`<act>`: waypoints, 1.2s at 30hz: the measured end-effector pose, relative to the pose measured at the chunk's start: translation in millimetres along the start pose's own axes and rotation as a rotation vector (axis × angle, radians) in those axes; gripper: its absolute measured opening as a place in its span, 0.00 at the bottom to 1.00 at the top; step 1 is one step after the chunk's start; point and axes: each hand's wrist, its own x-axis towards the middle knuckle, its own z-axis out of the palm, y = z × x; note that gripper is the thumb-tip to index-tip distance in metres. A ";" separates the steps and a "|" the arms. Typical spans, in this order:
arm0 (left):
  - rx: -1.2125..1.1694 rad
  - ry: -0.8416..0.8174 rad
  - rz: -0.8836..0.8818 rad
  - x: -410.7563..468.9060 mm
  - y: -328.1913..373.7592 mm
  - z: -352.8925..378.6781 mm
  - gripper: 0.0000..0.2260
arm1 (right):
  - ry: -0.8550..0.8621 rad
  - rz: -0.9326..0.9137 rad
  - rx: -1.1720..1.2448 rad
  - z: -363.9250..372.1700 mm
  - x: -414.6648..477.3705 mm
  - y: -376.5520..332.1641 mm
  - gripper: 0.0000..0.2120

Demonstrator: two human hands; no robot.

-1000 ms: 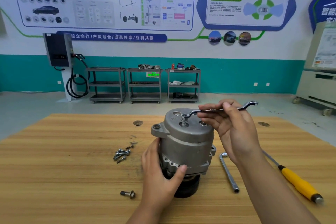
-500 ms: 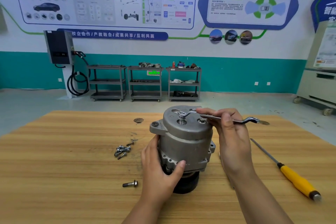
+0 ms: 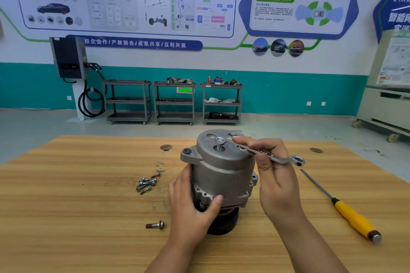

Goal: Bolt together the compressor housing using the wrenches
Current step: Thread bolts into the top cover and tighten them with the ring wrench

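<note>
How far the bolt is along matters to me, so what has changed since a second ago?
The right hand swung the free end of the wrench clockwise, toward the person, with its ring staying on the top bolt. The left hand kept gripping the housing; the loose bolts and screwdriver lie as before.

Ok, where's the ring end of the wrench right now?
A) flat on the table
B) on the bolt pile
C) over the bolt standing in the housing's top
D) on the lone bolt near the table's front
C: the right hand holds the wrench with its ring over the bolt atop the compressor housing.
</note>
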 end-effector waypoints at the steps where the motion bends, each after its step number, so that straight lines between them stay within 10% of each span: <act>1: 0.000 0.003 0.001 0.0 0.1 -0.2 0.34 | -0.035 -0.016 -0.067 0.2 -1.8 -1.7 0.09; 14: 0.001 -0.003 -0.015 -0.3 -2.7 0.9 0.37 | -0.198 -0.237 -0.502 23.6 25.2 -16.3 0.14; 24: 0.009 0.028 0.044 0.8 0.0 -0.2 0.30 | -0.504 0.075 -0.483 9.5 53.2 -6.8 0.17; 36: 0.030 0.009 0.017 -0.3 -2.3 -1.3 0.33 | -0.276 0.163 -0.629 29.1 62.4 -1.9 0.05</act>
